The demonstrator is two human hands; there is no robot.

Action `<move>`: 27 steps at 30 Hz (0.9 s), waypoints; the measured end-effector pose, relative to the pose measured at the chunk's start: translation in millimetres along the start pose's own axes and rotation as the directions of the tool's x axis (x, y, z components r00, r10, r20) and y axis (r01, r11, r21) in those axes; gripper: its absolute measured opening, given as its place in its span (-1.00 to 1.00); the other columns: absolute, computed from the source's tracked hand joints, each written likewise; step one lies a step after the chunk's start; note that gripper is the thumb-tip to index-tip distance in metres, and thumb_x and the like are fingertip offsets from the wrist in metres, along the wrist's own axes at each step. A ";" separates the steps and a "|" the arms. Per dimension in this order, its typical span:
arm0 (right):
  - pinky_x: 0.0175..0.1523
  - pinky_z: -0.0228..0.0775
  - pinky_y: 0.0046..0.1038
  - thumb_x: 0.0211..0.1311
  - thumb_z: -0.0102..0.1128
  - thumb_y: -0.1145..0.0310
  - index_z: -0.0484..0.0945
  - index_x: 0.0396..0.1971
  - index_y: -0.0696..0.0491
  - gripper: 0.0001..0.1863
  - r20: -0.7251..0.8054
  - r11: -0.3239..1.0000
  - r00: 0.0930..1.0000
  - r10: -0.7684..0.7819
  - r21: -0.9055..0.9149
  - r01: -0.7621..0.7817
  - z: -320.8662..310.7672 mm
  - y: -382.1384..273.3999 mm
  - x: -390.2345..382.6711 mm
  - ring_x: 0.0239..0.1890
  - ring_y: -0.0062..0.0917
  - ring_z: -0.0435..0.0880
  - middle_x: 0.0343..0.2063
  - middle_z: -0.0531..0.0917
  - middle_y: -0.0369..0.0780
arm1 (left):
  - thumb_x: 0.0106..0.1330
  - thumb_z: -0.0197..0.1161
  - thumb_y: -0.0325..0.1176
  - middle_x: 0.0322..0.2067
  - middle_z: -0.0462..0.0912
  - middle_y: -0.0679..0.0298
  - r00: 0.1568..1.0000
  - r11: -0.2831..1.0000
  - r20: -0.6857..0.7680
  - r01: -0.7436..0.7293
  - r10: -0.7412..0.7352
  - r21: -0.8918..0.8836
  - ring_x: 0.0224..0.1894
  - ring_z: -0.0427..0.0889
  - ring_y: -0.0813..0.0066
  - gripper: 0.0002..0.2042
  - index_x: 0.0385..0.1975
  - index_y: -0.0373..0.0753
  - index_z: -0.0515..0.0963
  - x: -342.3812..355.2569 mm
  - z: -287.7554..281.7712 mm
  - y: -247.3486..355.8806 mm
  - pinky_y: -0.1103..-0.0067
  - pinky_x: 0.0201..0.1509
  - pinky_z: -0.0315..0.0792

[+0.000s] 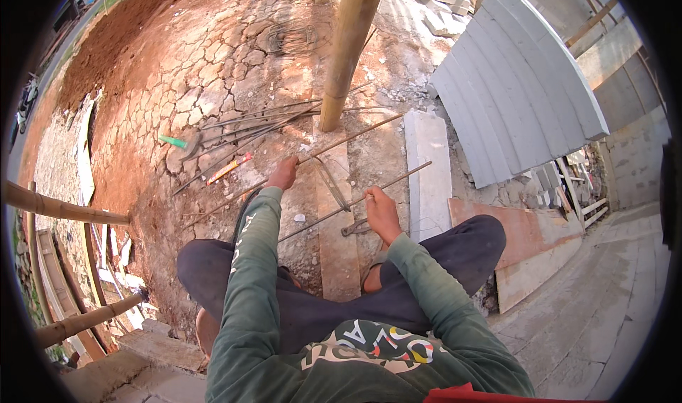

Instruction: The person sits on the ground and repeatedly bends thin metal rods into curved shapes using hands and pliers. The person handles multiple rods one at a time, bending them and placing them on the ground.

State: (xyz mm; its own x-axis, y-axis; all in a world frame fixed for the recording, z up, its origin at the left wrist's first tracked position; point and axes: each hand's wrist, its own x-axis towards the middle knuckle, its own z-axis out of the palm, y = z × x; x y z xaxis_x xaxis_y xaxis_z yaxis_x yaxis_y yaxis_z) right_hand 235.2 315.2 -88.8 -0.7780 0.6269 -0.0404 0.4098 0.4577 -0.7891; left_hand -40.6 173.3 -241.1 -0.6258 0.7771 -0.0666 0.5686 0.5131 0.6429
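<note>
My left hand [284, 173] is closed around a long thin steel rod [355, 137] that slants up to the right. Closer to me, a second steel rod [320, 220] runs nearly parallel, and my right hand [383, 215] is closed on it. Between the hands, a narrow bent-wire loop [331, 183] spans the gap from one rod to the other. Just left of my right hand is a dark metal tool [355, 227], possibly pincers; its far end is hidden. Under the rods lies a wooden plank [337, 261], between my crossed legs.
Several loose rods [249, 129] lie ahead, beside a green-handled hammer [186, 144] and a red-and-yellow packet [229, 169]. A bamboo post [348, 55] stands just beyond. Grey corrugated sheets [511, 90] lean at right, near a pale board [428, 176]. Cracked soil spreads leftward.
</note>
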 end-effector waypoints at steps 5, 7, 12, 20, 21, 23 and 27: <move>-0.25 0.38 -0.19 0.29 0.03 0.36 0.52 -0.22 0.06 -0.85 -0.002 0.998 1.000 -0.014 -0.056 0.014 10.5 11.5 5.0 -0.37 -0.13 0.61 -0.50 0.61 -0.03 | 0.28 -0.01 -0.53 -0.05 0.54 -0.10 0.985 0.980 -0.092 -0.158 0.147 -0.123 0.03 0.50 -0.08 -0.65 0.06 -0.15 0.46 9.5 8.1 3.4 0.24 0.09 0.40; -0.20 0.36 -0.08 0.29 0.04 0.33 0.50 -0.20 0.02 -0.84 0.004 0.994 0.999 -0.036 -0.100 0.036 16.9 23.5 5.5 -0.28 0.02 0.59 -0.44 0.61 0.04 | 0.30 -0.01 -0.51 -0.02 0.54 -0.09 0.989 0.982 -0.070 -0.139 0.130 -0.128 0.06 0.50 -0.05 -0.65 0.09 -0.16 0.45 11.0 6.9 8.2 0.28 0.13 0.38; -0.18 0.34 -0.02 0.29 0.04 0.33 0.47 -0.24 0.04 -0.86 -0.030 0.989 0.997 -0.064 -0.132 0.060 29.0 45.1 6.3 -0.24 0.07 0.56 -0.39 0.61 0.06 | 0.34 -0.02 -0.48 0.02 0.54 -0.06 0.998 0.986 -0.031 -0.067 0.063 -0.153 0.11 0.49 -0.01 -0.65 0.12 -0.20 0.44 10.2 -0.1 26.3 0.34 0.18 0.36; -0.19 0.35 -0.03 0.28 0.04 0.35 0.47 -0.26 0.09 -0.86 0.041 0.994 0.995 0.091 -0.069 -0.088 18.6 30.3 2.2 -0.23 0.05 0.56 -0.37 0.61 0.06 | 0.30 -0.06 -0.54 -0.11 0.57 -0.08 0.982 0.967 -0.108 -0.171 0.152 -0.189 -0.03 0.54 -0.03 -0.64 0.06 -0.20 0.48 12.0 3.3 31.1 0.30 0.08 0.41; -0.19 0.35 -0.03 0.28 0.04 0.36 0.48 -0.26 0.09 -0.86 0.023 0.994 0.998 0.057 -0.091 -0.055 18.8 30.4 3.5 -0.23 0.05 0.56 -0.37 0.61 0.06 | 0.28 -0.07 -0.56 -0.18 0.58 -0.09 0.979 0.964 -0.131 -0.180 0.156 -0.195 -0.09 0.56 -0.05 -0.64 0.05 -0.20 0.49 12.4 5.6 29.3 0.28 0.04 0.43; -0.18 0.35 -0.03 0.27 0.03 0.38 0.49 -0.25 0.09 -0.86 -0.021 0.990 0.999 -0.028 -0.142 0.025 20.7 32.8 8.3 -0.24 0.06 0.56 -0.36 0.62 0.06 | 0.28 -0.08 -0.55 -0.18 0.58 -0.09 0.965 0.964 -0.164 -0.229 0.207 -0.135 -0.09 0.55 -0.05 -0.64 0.04 -0.22 0.50 13.2 8.7 25.8 0.28 0.04 0.43; -0.14 0.37 -0.03 0.22 0.02 0.44 0.51 -0.23 0.10 -0.84 -0.045 0.967 0.999 0.000 -0.254 -0.011 28.4 36.4 25.5 -0.23 0.07 0.57 -0.34 0.62 0.08 | 0.31 0.00 -0.42 -0.14 0.59 -0.09 0.976 0.962 -0.135 -0.194 0.169 -0.194 -0.06 0.56 -0.04 -0.69 0.01 -0.25 0.52 14.6 7.4 25.8 0.30 0.07 0.43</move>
State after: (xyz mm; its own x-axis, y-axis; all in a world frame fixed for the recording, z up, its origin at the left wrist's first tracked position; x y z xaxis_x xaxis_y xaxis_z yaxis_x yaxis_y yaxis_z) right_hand 216.8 330.0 -136.0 -0.7561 0.6543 -0.0126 0.5256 0.5958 -0.6073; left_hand -31.1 200.5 -231.1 -0.5867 0.7964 0.1469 0.5648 0.2724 0.7790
